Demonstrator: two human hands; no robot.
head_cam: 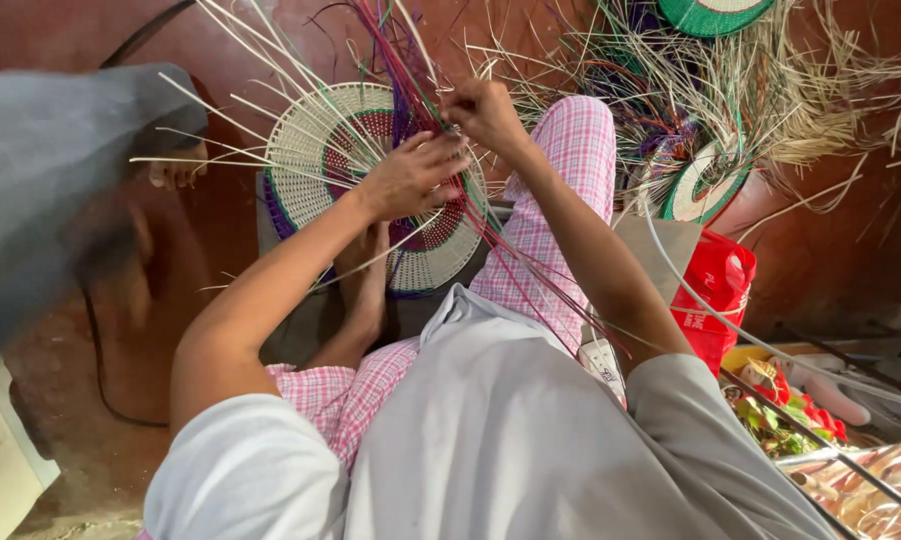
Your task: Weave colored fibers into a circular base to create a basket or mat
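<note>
Pale grey cloth of the person's shirt (pixel 510 440) fills the near edge at six o'clock, with pink checked trousers (pixel 560 200) running up over a raised knee toward twelve. Both bare arms reach forward from there to the work.

Left hand (pixel 407 178) lies spread on the round woven mat (pixel 370 190), pressing its face down, fingers closed over the strands at the rim. Right hand (pixel 485 112), just beyond at about one o'clock of the mat, is pinched shut on a bundle of purple and red fibre strands (pixel 410 60) that rises past the top edge. The two hands sit close together, nearly touching.

Judging by its rings, the mat is well along: a dark centre, a cream band, a maroon band, a broad cream band and a purple edge are already coiled. Loose pale stakes (pixel 220 110) still stick out all round, so the rim looks unfinished and untrimmed.

Farther off, at one to two o'clock, lie a heap of raw straw (pixel 800 90) and two green-edged woven pieces (pixel 705 185). A red bag (pixel 715 290) stands at three o'clock.
</note>
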